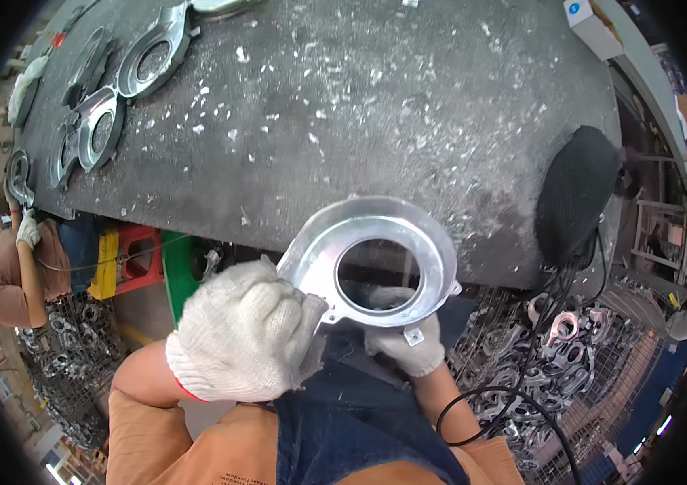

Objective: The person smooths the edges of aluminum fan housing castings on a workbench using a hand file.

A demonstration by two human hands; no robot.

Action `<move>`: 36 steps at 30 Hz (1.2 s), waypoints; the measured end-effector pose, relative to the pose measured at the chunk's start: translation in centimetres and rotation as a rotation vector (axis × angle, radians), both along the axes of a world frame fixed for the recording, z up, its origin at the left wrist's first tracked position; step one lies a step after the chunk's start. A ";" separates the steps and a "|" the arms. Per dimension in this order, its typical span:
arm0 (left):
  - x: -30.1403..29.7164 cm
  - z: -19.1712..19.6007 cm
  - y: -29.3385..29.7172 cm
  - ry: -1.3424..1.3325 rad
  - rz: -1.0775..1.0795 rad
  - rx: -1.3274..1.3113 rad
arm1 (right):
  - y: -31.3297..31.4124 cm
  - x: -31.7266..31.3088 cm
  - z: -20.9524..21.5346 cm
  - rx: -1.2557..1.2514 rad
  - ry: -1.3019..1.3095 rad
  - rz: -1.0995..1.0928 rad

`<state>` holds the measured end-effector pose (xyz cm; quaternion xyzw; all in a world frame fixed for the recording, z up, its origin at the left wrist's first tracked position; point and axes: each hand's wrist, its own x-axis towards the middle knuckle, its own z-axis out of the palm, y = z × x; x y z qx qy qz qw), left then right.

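Head camera view: before me, a person holds a silvery ring-shaped casting (321,271) over the near edge of a grey table (295,162). Gloved left hand's (238,327) fingers clamp its left end; right hand's (410,346) fingers clamp its near rim. Similar castings (170,34) lie far left.

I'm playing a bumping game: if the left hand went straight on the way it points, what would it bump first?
Probably the round silver metal part. It's right by the left hand's knuckles, and they may already touch; depth is unclear.
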<state>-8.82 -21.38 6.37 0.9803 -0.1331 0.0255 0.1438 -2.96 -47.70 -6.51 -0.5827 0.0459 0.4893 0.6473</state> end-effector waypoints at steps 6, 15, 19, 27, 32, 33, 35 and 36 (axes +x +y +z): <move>-0.5 0.1 0.8 -0.071 0.049 -0.002 | 3.2 -0.1 -0.6 -0.120 -0.448 0.646; -4.9 -0.3 5.1 -0.312 0.449 -0.275 | 0.2 -2.4 -1.0 -0.374 -0.954 0.314; -12.9 -0.4 9.8 -0.256 0.844 -0.327 | 0.2 -1.8 2.0 -0.520 -0.775 0.332; -25.5 -0.9 13.8 0.152 1.306 0.116 | -2.7 3.8 1.4 -0.194 -0.728 -0.327; -14.5 -2.0 14.9 -0.259 1.160 0.039 | 0.5 11.7 4.8 -0.271 -0.710 -0.775; -10.3 -1.9 14.7 -0.294 1.098 -0.080 | 0.6 12.7 2.8 -0.243 -0.780 -0.765; -2.1 -1.8 15.1 -0.382 0.777 -0.106 | 1.0 13.6 1.9 -0.320 -0.805 -0.657; 2.7 -1.1 14.6 -0.375 0.671 -0.183 | 0.4 13.7 -0.2 -0.315 -0.987 -0.604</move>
